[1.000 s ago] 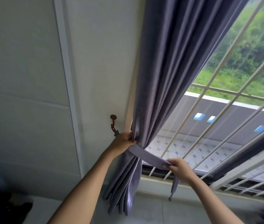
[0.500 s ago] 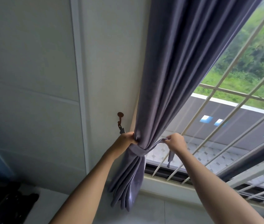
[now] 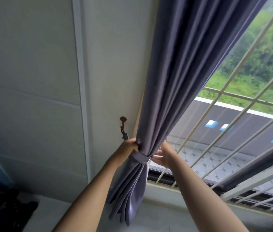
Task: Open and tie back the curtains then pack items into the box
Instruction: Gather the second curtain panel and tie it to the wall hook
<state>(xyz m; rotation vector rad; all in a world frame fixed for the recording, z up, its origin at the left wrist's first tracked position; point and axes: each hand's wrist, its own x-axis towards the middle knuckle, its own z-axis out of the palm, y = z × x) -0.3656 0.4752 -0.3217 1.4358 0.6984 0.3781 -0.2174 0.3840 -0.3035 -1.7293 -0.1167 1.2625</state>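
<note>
A grey-purple curtain [image 3: 179, 72] hangs gathered at the window's left side. A matching tieback band [image 3: 140, 157] wraps around the bunched folds. My left hand [image 3: 129, 145] grips the curtain's left edge just above the band, close under a brown wall hook [image 3: 123, 122]. My right hand [image 3: 163, 156] reaches behind the curtain on its right side, fingers spread against the fabric; its fingertips are hidden by the folds. Whether it holds the band's end I cannot tell.
A window with white bars [image 3: 216, 148] fills the right side, with a sill [image 3: 174, 188] below. A second curtain edge [image 3: 266, 156] crosses at the right. A dark object [image 3: 7, 213] lies at the lower left on a pale surface.
My right hand has carried the band's loose end up and around behind the curtain, so the band now cinches the folds tightly. My left hand has kept its grip near the hook.
</note>
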